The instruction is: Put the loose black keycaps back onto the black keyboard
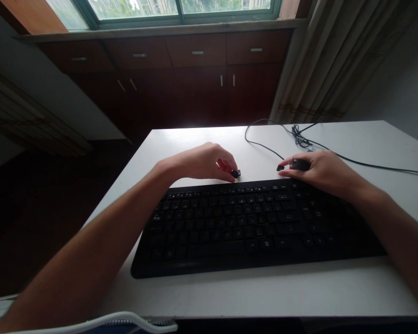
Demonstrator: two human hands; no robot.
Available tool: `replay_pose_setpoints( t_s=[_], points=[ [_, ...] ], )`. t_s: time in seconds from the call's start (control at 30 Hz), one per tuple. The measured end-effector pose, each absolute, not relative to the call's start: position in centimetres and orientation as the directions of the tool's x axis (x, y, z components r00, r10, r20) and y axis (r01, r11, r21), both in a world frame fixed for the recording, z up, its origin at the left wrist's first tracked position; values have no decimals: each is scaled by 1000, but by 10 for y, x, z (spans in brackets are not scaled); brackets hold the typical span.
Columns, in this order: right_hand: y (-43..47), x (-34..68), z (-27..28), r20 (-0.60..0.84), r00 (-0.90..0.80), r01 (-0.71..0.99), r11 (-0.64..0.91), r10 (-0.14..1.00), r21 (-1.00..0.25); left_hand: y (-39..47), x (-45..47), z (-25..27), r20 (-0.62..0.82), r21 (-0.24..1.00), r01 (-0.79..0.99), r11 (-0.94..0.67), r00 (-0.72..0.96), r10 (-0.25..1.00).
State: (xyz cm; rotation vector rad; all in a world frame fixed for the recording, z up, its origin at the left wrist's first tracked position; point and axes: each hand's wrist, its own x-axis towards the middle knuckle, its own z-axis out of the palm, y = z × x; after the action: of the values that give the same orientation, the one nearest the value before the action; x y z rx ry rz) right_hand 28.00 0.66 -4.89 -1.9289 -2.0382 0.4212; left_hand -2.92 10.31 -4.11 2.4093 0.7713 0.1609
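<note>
A black keyboard point(257, 222) lies across the white table point(195, 144). My left hand point(202, 162) rests just behind the keyboard's far edge, its fingertips pinching a small black piece point(235, 174), perhaps a key cap. My right hand point(316, 169) sits to the right, behind the keyboard, with fingers closed over a dark oblong object point(299, 164). A second small black piece point(280, 168) lies at that hand's fingertips; I cannot tell whether it is touched or loose.
A black cable point(264, 147) loops over the table's far part, with a knotted bundle point(299, 137), and runs off right. Dark wooden cabinets point(195, 79) stand under a window beyond. A curtain point(334, 60) hangs at right. White cord point(125, 320) crosses the near edge.
</note>
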Motion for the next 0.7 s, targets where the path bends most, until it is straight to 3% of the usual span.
replay_pose_setpoints(
  t_s=[0.2,0.37,0.5,0.6,0.7],
  points=[
    [12,273,-46,-56,26,930,-44,998,-364,96,-26,-36,-8,604,438,-666,839,545],
    [6,273,-47,48,-7,934,23,999,-356,87,-20,-30,36,616,384,-687,858,512],
    [-9,271,-47,238,-192,869,278,952,-409,75,-15,-22,71,679,301,-670,881,468],
    [-21,262,-46,342,-455,706,567,822,-424,67,-12,-19,58,756,243,-607,900,432],
    [-31,249,-46,401,-574,567,700,714,-433,62,-8,-21,31,817,214,-536,911,411]
  ],
)
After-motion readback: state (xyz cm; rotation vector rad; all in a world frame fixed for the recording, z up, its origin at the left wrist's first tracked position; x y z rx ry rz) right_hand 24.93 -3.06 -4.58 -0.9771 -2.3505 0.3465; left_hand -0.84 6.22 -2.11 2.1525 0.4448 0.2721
